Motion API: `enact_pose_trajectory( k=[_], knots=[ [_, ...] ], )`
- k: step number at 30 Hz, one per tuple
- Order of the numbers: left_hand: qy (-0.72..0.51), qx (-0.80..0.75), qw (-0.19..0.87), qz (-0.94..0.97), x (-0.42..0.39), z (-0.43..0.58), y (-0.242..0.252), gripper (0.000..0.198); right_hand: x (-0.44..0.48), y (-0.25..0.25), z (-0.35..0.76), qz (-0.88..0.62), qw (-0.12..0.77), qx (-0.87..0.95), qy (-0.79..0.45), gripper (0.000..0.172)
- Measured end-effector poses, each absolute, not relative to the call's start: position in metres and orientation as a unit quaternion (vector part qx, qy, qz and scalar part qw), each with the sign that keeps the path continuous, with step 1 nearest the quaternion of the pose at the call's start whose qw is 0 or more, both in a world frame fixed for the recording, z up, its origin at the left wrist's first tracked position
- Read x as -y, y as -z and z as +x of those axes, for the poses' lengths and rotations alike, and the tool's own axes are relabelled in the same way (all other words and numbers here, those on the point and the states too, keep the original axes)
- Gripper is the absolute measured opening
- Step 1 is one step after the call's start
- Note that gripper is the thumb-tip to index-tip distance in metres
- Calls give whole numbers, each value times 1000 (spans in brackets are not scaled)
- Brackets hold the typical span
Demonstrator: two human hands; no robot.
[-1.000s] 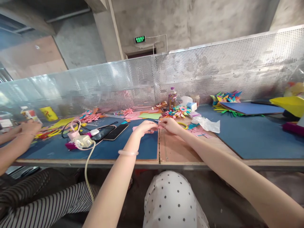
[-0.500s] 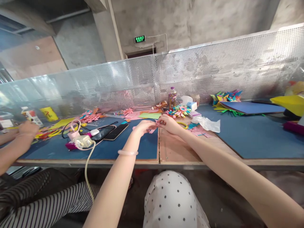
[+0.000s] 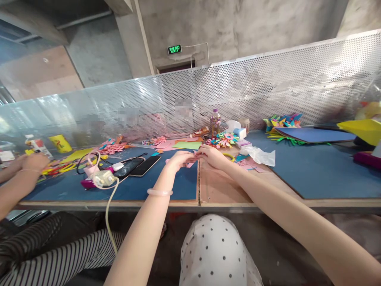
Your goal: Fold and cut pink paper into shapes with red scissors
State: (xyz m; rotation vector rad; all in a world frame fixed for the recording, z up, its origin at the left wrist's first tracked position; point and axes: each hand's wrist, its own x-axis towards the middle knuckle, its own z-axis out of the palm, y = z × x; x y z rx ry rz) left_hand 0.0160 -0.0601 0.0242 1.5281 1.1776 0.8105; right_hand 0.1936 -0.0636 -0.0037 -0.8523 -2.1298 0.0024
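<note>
Over the seam between the blue mat [image 3: 178,186] and the bare wood, my left hand [image 3: 179,159] and my right hand [image 3: 212,157] meet at their fingertips. Both are closed in a pinch on a small piece of pink paper [image 3: 189,165], mostly covered by the fingers. Its exact shape is too small to make out. Just beyond the hands lie a light green sheet [image 3: 187,145] and pink sheets [image 3: 166,146]. A yellow ring [image 3: 229,157] and pink paper scraps [image 3: 251,166] are right of my right hand.
Two phones [image 3: 145,166], a cable and a plug adapter [image 3: 104,178] lie at left. Behind stand a drink bottle [image 3: 215,124] and paper flowers [image 3: 228,140]. Crumpled white tissue [image 3: 260,155] is at right. Another person's hands [image 3: 34,163] work at far left. A perforated metal screen [image 3: 268,87] edges the table.
My hands stay nearly in place, still pinching the pink paper, with only slight finger movement. At far left, the other person's hands have shifted slightly.
</note>
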Motion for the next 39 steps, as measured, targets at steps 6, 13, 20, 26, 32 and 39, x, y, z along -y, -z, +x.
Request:
enact_pose_trajectory(
  k=[6,13,20,26,32,39],
  knots=[
    [-363,-421,580,595,44,15,-18,33,70,0,190,-356,459,813,42,20],
    [-369,-430,560,605,52,18,-22,34,67,0,190,-343,490,802,-1,17],
    [-374,-404,556,622,56,17,-23,40,72,-4,187,-363,546,750,-88,15],
    [-357,-392,555,641,59,18,-23,37,73,-4,183,-389,559,698,-222,16],
    [-350,-412,555,632,64,22,-27,36,72,-5,185,-385,561,700,-217,16],
    [-345,-414,509,671,67,21,-28,37,69,-2,185,-389,560,701,-208,16]
  ],
)
